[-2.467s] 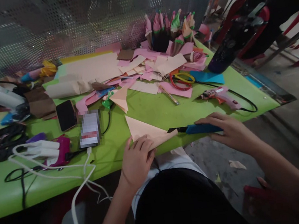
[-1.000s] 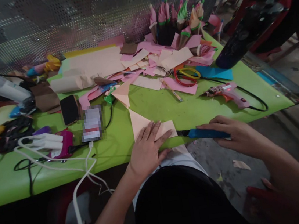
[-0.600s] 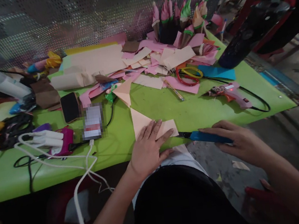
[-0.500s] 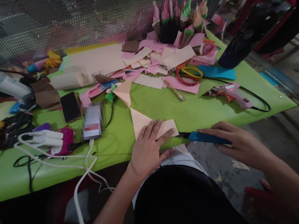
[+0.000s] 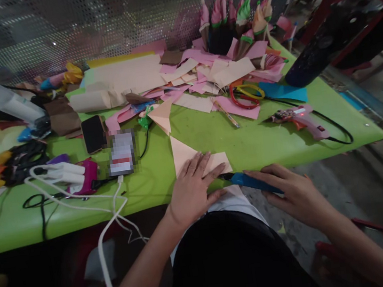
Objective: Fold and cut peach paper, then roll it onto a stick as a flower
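Observation:
My left hand (image 5: 192,186) lies flat, fingers stretched out, on a piece of peach paper (image 5: 183,153) at the front edge of the green-covered table (image 5: 262,138). Between the fingers of my right hand (image 5: 283,187) is a blue utility knife (image 5: 254,182). Its dark blade end meets the paper's lower edge, just right of my left hand. Part of the paper is hidden under my left palm. Another pale piece (image 5: 232,194) rests below the table edge, over my lap.
A pink glue gun (image 5: 302,118) with a lit red light lies at right. Pink and peach paper scraps (image 5: 199,71) cover the back, near paper ice-cream cones (image 5: 244,10). At left are a black phone (image 5: 94,134), a blurred-screen phone (image 5: 121,152), white cables (image 5: 103,251) and a magenta power strip (image 5: 89,177).
My right hand has drawn the utility knife leftward along the paper's lower edge, closer to my left hand. The left hand keeps its place on the paper. The view has shifted slightly.

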Demonstrator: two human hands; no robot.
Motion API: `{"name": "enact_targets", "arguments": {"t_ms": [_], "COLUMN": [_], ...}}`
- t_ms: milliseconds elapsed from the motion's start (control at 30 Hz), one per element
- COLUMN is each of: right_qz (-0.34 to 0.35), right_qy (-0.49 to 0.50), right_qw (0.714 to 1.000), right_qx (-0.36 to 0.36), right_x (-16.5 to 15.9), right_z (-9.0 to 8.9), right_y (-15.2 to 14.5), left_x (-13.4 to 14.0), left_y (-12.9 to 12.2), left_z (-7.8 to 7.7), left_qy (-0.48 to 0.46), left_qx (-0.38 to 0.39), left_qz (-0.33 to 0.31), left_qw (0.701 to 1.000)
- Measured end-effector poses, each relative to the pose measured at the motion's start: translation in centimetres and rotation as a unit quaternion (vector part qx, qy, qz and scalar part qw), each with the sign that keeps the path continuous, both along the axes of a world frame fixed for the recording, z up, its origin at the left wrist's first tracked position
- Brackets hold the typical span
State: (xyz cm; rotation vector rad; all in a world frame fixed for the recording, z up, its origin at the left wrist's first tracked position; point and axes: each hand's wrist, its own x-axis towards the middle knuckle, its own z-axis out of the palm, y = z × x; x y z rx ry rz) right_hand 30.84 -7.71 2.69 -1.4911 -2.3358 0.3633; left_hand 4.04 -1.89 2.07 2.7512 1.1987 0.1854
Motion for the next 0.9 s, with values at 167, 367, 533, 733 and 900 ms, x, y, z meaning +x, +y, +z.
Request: {"name": "enact_targets", "arguments": {"t_ms": [167, 367, 533, 733, 900], "right_qz": [0.005, -0.002, -0.013, -0.003, -0.009], "right_qy": [0.01, 0.006, 0.005, 0.017, 0.028], "right_qw": [1.0, 1.0, 1.0, 1.0, 0.999], "right_qx": [-0.004, -0.003, -0.011, -0.017, -0.027], "right_x": [-0.2, -1.0, -1.0, -0.6, -1.3], "right_z": [0.0, -0.1, -0.2, -0.2, -0.3], "right_y": [0.0, -0.2, -0.3, -0.2, -0.3], "left_x": [0.2, 0.1, -1.7, -2.9, -2.6], "left_y": [-0.1, 0.0, 1.0, 1.3, 0.9], "left_z": [0.0, 0.6, 1.6, 0.5, -0.1], "left_qy": [-0.003, -0.018, -0.022, 0.047, 0.059], "left_qx": [-0.011, -0.033, -0.055, -0.027, 0.006], "left_qz": [0.007, 0.007, -0.018, -0.007, -0.004], "left_qw": [1.0, 0.999, 0.998, 0.999, 0.998]}}
